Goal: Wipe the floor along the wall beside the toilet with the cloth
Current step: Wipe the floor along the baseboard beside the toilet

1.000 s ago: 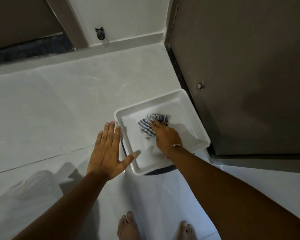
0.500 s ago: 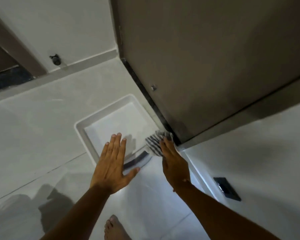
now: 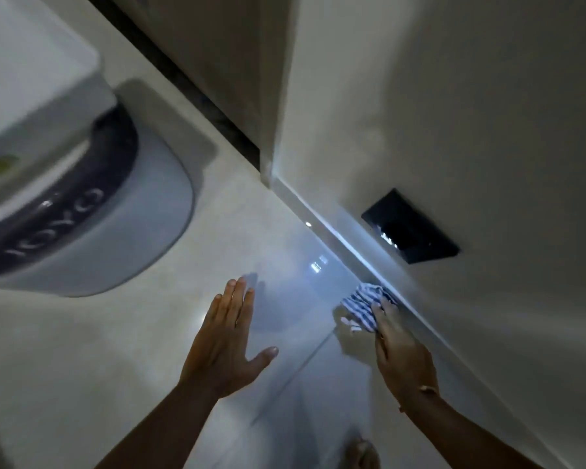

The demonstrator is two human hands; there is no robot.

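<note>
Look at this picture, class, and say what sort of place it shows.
Probably a bathroom: a white toilet stands on a glossy tiled floor, and the right hand presses a striped cloth against the wall base.

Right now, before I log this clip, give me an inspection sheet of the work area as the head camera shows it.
Surface: pale glossy floor tiles, light glare near the wall.
Job's things: striped cloth bunched on the floor against the base of the wall.
Clutter: nothing seen.
Grippers: right hand presses on the cloth; left hand open, fingers spread, empty.
Cables: nothing seen.
Surroundings: white toilet at left, blurred; black plate low on the wall; a bare foot at the bottom edge.
</note>
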